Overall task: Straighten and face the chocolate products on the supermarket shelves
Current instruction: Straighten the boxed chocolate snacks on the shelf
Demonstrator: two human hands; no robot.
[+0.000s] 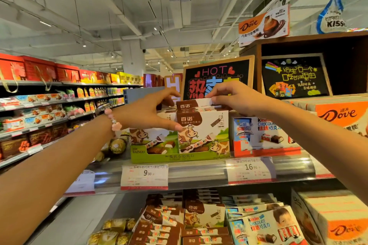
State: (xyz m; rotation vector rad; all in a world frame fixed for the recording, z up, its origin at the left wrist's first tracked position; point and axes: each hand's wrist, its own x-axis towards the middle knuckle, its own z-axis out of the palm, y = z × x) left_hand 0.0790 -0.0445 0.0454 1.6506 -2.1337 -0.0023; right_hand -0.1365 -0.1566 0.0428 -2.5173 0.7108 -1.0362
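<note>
The left hand (147,112) was spread along the left side of the cow-print chocolate box (203,131), while the right hand (229,93) pinched the packs on top of it. Best bet was squaring that stack flush with the box's front, which sat above the 9.90 price tag (144,176).

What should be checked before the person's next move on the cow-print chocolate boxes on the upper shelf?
1. Left hand on the front cow-print box: ok, fingertips touch its left edge.
2. Right hand grip on the box's top: ok, fingers pinch the top flap.
3. Front box faces forward: ok, label readable.
4. Box seated in the green display tray: ok, it stands upright.
5. Neighbouring Kinder box undisturbed: ok, upright beside it.
6. Boxes behind the front one aligned: cannot tell, hidden.
</note>
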